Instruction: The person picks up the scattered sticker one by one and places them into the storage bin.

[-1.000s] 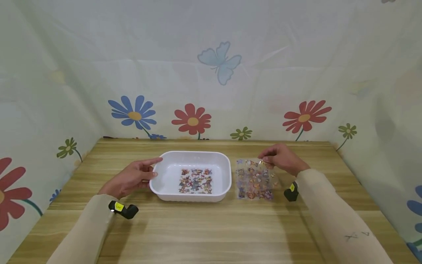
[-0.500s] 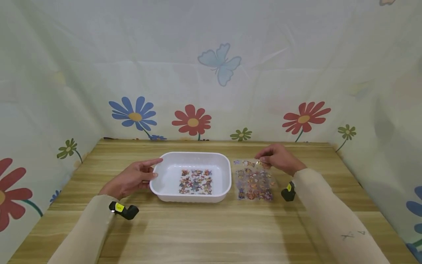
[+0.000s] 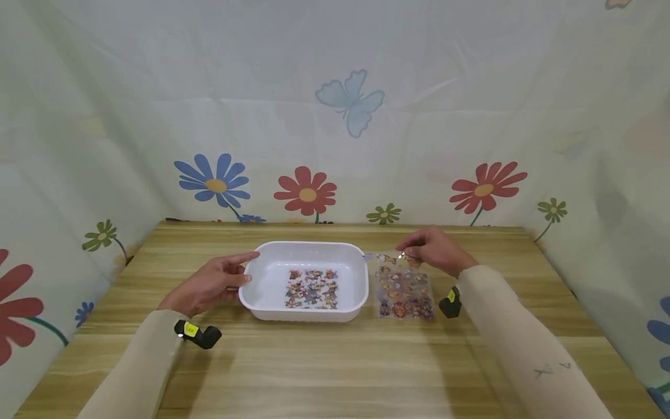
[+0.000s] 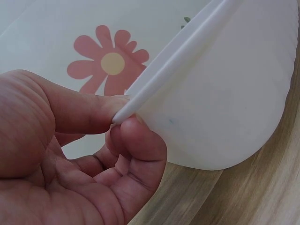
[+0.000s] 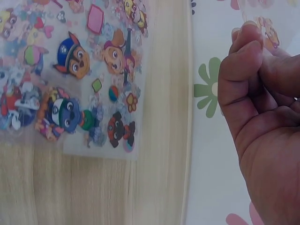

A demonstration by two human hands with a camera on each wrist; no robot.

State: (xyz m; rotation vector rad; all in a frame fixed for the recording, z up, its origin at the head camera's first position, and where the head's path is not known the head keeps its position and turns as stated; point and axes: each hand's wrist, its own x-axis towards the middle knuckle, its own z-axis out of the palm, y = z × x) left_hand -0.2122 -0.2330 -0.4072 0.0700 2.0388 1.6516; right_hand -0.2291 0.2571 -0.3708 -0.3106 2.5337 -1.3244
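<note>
My left hand [image 3: 206, 284] pinches the left rim of a white plastic tray [image 3: 306, 315], thumb above and curled fingers below in the left wrist view. Inside the tray lies a clear sticker sheet [image 3: 312, 290] with colourful cartoon figures. To the tray's right, my right hand [image 3: 438, 251] pinches the far edge of another clear sticker sheet [image 5: 268, 33] between thumb and fingertips. Its left end reaches the tray's right rim in the head view. Below the right hand, more sticker sheets [image 5: 75, 61] with cartoon dogs lie overlapping on the table.
The wood-grain table [image 3: 314, 372] ends at the back against a pale curtain [image 3: 251, 122] printed with flowers and a butterfly. Each wrist carries a black camera mount [image 3: 451, 302] with a yellow label.
My right hand has moved left, drawing the pinched sticker sheet towards the tray and partly off the sheets beneath. The left hand and tray have stayed in place.
</note>
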